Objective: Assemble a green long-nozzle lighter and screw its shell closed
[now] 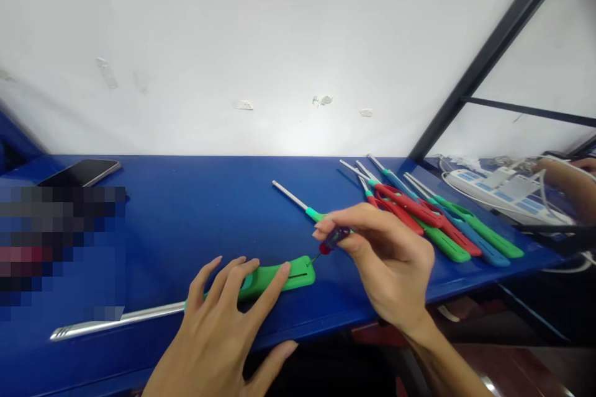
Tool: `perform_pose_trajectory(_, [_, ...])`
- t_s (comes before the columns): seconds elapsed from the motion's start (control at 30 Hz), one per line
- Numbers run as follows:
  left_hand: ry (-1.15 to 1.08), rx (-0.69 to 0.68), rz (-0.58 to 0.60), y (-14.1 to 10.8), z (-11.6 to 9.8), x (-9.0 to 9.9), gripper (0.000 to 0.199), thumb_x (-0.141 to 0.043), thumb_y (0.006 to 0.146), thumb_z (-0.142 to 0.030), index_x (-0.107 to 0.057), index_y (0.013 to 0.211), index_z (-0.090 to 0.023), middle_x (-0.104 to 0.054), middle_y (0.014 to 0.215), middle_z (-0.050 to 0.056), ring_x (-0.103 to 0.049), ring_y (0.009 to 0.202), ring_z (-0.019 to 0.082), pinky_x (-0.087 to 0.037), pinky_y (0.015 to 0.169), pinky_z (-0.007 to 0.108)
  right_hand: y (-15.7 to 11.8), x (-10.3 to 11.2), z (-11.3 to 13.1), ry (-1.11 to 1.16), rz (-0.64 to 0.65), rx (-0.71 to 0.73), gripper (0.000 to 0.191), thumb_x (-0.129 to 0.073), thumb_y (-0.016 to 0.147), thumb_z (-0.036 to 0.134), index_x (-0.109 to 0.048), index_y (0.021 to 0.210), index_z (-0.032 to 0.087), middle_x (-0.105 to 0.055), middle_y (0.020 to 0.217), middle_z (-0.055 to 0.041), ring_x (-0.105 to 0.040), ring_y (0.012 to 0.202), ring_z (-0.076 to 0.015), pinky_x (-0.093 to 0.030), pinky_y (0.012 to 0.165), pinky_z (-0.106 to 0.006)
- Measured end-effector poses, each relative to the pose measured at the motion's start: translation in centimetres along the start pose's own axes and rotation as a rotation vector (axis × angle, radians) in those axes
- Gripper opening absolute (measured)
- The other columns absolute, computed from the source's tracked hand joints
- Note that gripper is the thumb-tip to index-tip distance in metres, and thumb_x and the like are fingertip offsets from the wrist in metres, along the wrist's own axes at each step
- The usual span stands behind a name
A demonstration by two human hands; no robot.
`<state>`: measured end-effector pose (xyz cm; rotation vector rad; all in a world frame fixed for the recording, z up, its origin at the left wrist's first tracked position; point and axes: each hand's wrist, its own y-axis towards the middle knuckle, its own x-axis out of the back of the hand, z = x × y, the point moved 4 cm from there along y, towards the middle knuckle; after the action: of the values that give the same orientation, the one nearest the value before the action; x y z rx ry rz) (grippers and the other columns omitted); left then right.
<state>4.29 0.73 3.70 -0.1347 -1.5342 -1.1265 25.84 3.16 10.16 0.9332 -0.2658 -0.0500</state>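
A green gas lighter with a long metal tube lies along the front of the blue table, its tube pointing left. My left hand rests on its handle with fingers spread, and the thumb stands apart near the table edge. Pinched between the fingertips of my right hand is a small screwdriver with a dark purple and red handle. Its thin shaft slants down to the end of the green handle, at a small hole. Another lighter with a green collar lies behind, partly hidden by my right hand.
Several red, green and blue lighters lie heaped at the right. Beyond a black metal frame are a white power strip with cables and another person's arm. A phone lies at the back left, near a blurred-out area.
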Motion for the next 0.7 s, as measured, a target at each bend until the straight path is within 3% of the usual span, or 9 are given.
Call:
perform_pose_trajectory(0.13, [-0.002, -0.011, 0.000, 0.2, 0.1, 0.0, 0.068, -0.066, 0.100, -0.045, -0.052, 0.162, -0.021, -0.065, 0.129, 0.016, -0.060, 0.121, 0.035, -0.052, 0.102, 0.056, 0.1, 0.0, 0.8, -0.165, 0.006, 0.066, 0.022, -0.080, 0.098, 0.013, -0.084, 0.110, 0.030, -0.082, 0.095, 0.0002, -0.071, 0.092, -0.0203, -0.060, 0.083, -0.034])
perform_pose_trajectory(0.27, [-0.008, -0.005, -0.006, 0.2, 0.2, -0.2, 0.068, -0.067, 0.098, -0.044, -0.053, 0.161, -0.023, -0.065, 0.130, 0.015, -0.060, 0.121, 0.034, -0.051, 0.103, 0.055, 0.6, 0.3, 1.4, -0.207, 0.146, -0.021, 0.027, -0.063, 0.108, 0.012, -0.082, 0.119, 0.028, -0.079, 0.125, -0.0037, -0.073, 0.122, -0.0222, -0.061, 0.099, -0.035])
perform_pose_trajectory(0.37, [-0.022, -0.008, -0.009, 0.0, 0.2, -0.2, 0.069, -0.067, 0.098, -0.045, -0.052, 0.161, -0.022, -0.065, 0.129, 0.016, -0.061, 0.120, 0.035, -0.051, 0.103, 0.056, 0.9, 0.5, 1.7, -0.149, 0.152, -0.041, 0.031, -0.060, 0.107, 0.005, -0.081, 0.111, 0.027, -0.082, 0.108, 0.0002, -0.077, 0.103, -0.0178, -0.062, 0.089, -0.032])
perform_pose_trajectory(0.5, [-0.025, -0.006, 0.001, -0.1, 0.2, -0.1, 0.068, -0.067, 0.098, -0.045, -0.053, 0.161, -0.022, -0.066, 0.128, 0.016, -0.062, 0.120, 0.034, -0.053, 0.102, 0.057, 1.1, 0.8, 1.3, -0.234, 0.035, -0.041, 0.016, -0.081, 0.098, 0.012, -0.082, 0.102, 0.028, -0.073, 0.087, 0.0023, -0.066, 0.082, -0.0157, -0.056, 0.074, -0.030])
perform_pose_trajectory(0.6, [-0.025, 0.001, -0.005, 0.1, 0.2, 0.0, 0.069, -0.068, 0.097, -0.045, -0.053, 0.161, -0.023, -0.066, 0.127, 0.016, -0.062, 0.119, 0.034, -0.055, 0.100, 0.057, 1.2, 0.8, 1.3, -0.246, 0.081, -0.060, 0.013, -0.083, 0.097, 0.018, -0.083, 0.105, 0.029, -0.073, 0.095, -0.0002, -0.069, 0.097, -0.0192, -0.058, 0.086, -0.032])
perform_pose_trajectory(0.7, [-0.024, 0.008, -0.001, 0.2, 0.1, 0.0, 0.071, -0.069, 0.096, -0.045, -0.052, 0.161, -0.023, -0.065, 0.129, 0.017, -0.062, 0.119, 0.035, -0.057, 0.097, 0.056, 1.1, 0.7, 1.6, -0.212, 0.218, -0.108, 0.024, -0.066, 0.108, 0.015, -0.081, 0.118, 0.030, -0.078, 0.114, -0.0024, -0.073, 0.107, -0.0193, -0.060, 0.091, -0.032])
